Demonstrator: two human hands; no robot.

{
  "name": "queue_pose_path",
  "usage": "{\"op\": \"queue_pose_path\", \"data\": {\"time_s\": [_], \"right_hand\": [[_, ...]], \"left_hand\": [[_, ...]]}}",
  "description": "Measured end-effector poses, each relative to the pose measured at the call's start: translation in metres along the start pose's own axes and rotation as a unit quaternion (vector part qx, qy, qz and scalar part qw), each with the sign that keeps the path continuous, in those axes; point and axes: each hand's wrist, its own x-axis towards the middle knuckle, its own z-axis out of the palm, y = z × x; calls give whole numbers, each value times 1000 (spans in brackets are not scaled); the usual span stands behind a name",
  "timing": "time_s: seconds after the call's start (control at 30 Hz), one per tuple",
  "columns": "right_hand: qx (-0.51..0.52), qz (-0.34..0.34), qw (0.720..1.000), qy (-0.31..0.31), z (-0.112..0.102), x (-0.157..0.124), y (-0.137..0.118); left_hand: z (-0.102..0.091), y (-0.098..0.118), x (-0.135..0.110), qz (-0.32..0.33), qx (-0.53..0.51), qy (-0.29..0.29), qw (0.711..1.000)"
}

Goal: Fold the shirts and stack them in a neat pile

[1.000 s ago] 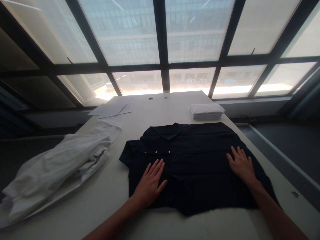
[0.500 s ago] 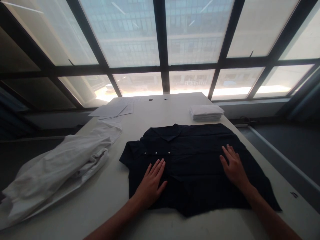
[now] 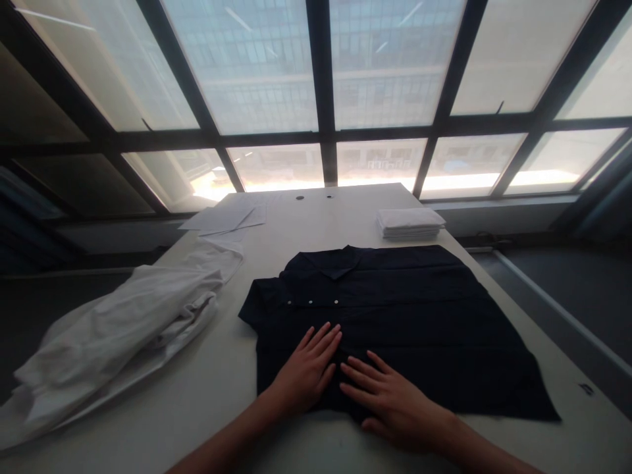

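A dark navy shirt (image 3: 415,309) lies spread on the white table (image 3: 316,227), its collar toward the left and a few white buttons showing near it. My left hand (image 3: 309,368) rests flat on the shirt's near left part, fingers stretched out. Close beside it, my right hand (image 3: 388,398) lies over the shirt's near edge with its fingers spread and pointing left. Neither hand grips the cloth. The two hands cover part of the near edge.
To the left lies a crumpled white garment (image 3: 123,336). Some paper sheets (image 3: 222,218) are at the back left, and a stack of folded white cloth (image 3: 411,224) sits at the back right. Windows (image 3: 380,66) stand beyond the table.
My right hand has moved left and nearer to me, from the shirt's right part to beside my left hand. The left hand has shifted slightly right. The shirt stays spread.
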Motion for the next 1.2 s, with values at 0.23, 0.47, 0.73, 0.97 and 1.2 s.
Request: {"op": "queue_pose_path", "data": {"time_s": [0.23, 0.47, 0.73, 0.97, 1.2], "right_hand": [[55, -25, 997, 47, -14, -3, 5], [76, 7, 985, 157, -4, -10, 22], [-59, 114, 986, 102, 2, -3, 31], [-111, 187, 966, 143, 9, -4, 41], [-125, 247, 943, 185, 11, -5, 53]], "left_hand": [[6, -3, 0, -46, 27, 35, 998], [2, -4, 0, -79, 18, 32, 996], [5, -6, 0, -76, 14, 37, 996], [1, -4, 1, -78, 17, 28, 996], [-2, -4, 1, -77, 6, 22, 997]]}}
